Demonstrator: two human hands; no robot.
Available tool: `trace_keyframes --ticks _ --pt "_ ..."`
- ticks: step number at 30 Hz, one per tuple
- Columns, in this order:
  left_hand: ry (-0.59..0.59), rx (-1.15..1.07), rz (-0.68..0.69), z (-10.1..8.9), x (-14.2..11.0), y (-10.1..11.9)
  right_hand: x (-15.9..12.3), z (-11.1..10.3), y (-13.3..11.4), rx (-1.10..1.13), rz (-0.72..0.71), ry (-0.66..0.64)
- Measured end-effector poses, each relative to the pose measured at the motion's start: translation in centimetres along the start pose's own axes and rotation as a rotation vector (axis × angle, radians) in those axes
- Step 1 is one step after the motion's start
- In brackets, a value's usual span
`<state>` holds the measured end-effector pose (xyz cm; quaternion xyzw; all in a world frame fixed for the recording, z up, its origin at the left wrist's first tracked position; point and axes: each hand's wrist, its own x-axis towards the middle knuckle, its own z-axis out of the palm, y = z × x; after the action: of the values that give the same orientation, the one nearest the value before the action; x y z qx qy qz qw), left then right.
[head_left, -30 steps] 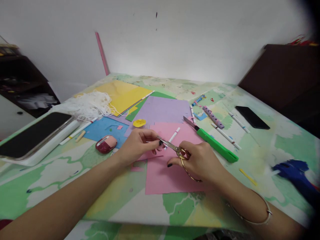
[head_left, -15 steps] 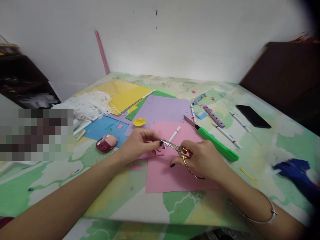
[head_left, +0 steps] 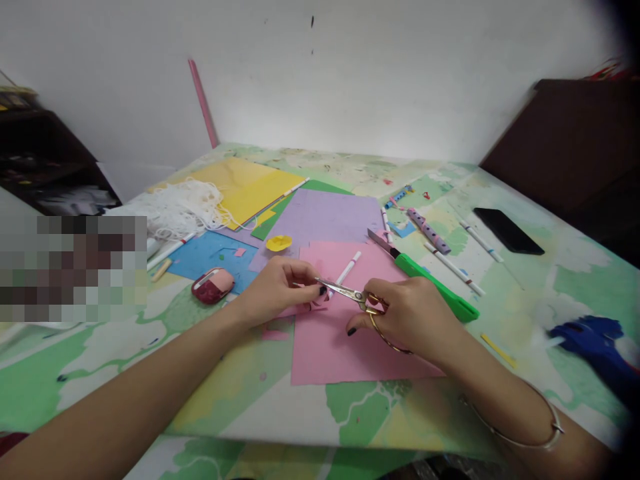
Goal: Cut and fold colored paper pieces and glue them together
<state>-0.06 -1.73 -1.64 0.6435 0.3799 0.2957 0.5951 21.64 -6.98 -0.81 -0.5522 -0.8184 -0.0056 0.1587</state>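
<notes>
My right hand holds a pair of scissors with gold handles, its fingers at the loops. The blades point left and lie nearly together, with their tips at the fingertips of my left hand. That left hand is closed in a pinch on what looks like a small piece of pink paper, mostly hidden by the fingers. Both hands are over a pink sheet. A white marker lies on it just behind the blades. Beside my right hand rests a green box cutter, its blade out.
Left are a two-tone computer mouse, a blue sheet and tangled white string. A yellow paper cup shape sits on a lilac sheet. Right are a phone, more markers and a blue glue gun.
My right hand and the scissors have shifted slightly right, and the handle loops sit a little lower. My left hand stays almost still in its pinch.
</notes>
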Motion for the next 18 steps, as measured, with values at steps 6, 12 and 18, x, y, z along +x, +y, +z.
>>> trace_keyframes --ticks 6,12,18 --pt "0.028 -0.008 0.031 -0.1 0.3 0.0 0.1 -0.3 0.2 0.064 0.020 0.055" --pt "0.242 0.038 0.155 0.3 0.1 0.7 0.7 -0.6 -1.0 0.700 0.389 -0.016" --pt "0.244 0.066 0.297 1.3 -0.3 0.0 1.2 1.1 -2.2 1.368 0.492 -0.121"
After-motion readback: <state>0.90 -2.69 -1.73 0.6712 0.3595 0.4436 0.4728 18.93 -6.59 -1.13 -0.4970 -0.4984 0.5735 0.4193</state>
